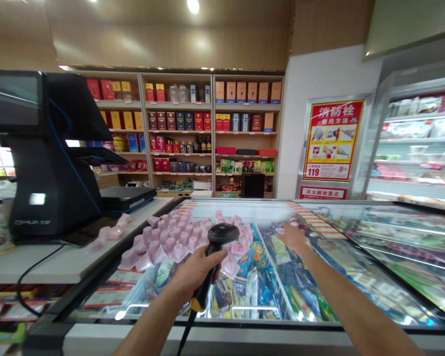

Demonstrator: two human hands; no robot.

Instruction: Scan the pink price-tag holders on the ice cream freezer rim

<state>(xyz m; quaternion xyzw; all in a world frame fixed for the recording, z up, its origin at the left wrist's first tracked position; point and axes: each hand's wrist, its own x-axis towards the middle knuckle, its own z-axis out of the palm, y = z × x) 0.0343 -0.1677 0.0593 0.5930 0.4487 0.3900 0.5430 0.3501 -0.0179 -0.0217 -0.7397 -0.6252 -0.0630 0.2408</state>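
Observation:
My left hand is wrapped round the handle of a black barcode scanner, whose head points away over the freezer. Just beyond the scanner sits a pink cup with a barcode label, among many small pale pink plastic cups crowded on top of the glass-topped freezer. To the right, my right hand reaches over the freezer with fingers apart. It is near a small pale thing that I cannot make out clearly, and I see nothing held.
A black point-of-sale terminal and a few pink cups stand on the counter at left. The scanner's cable hangs towards me. Shelves with boxed goods line the back wall; a lit display fridge is at right.

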